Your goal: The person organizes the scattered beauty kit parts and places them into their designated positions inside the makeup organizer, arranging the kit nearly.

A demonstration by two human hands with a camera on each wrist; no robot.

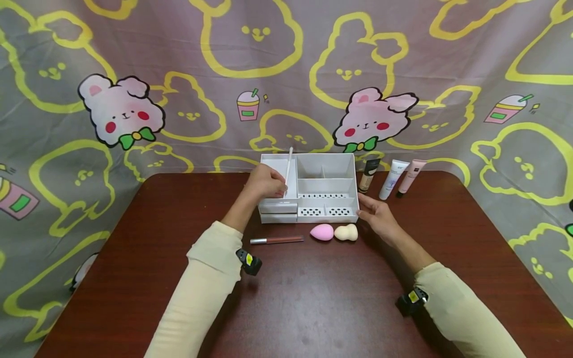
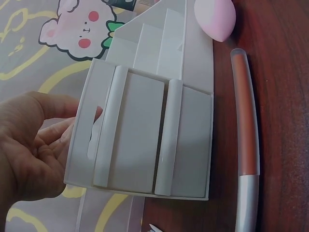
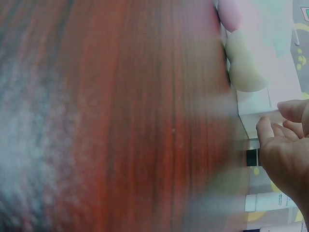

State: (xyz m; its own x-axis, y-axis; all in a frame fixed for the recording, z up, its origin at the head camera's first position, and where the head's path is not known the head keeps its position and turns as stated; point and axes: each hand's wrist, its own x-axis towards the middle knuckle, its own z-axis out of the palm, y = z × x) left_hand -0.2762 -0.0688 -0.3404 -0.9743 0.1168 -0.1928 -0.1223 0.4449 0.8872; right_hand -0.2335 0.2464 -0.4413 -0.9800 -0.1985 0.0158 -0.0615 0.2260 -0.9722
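A white makeup organizer (image 1: 326,173) stands toward the back of the table, with open compartments and two small drawers (image 2: 140,130) at its left. My left hand (image 1: 267,182) reaches over its left side, fingers pinching a slim white stick (image 1: 289,166) near its lower end; the stick leans upright in the tall left compartment. In the left wrist view the front panel hides the stick and most of the fingertips. My right hand (image 1: 378,216) rests with relaxed fingers at the organizer's right wall, thumb and fingertips against its edge.
A pink teardrop sponge (image 1: 322,232), a cream gourd-shaped sponge (image 1: 346,232) and a lip gloss tube (image 1: 276,240) lie before the organizer. A foundation tube (image 1: 369,175), a white tube (image 1: 394,179) and a pink tube (image 1: 411,177) stand right. A patterned curtain (image 1: 286,74) hangs behind.
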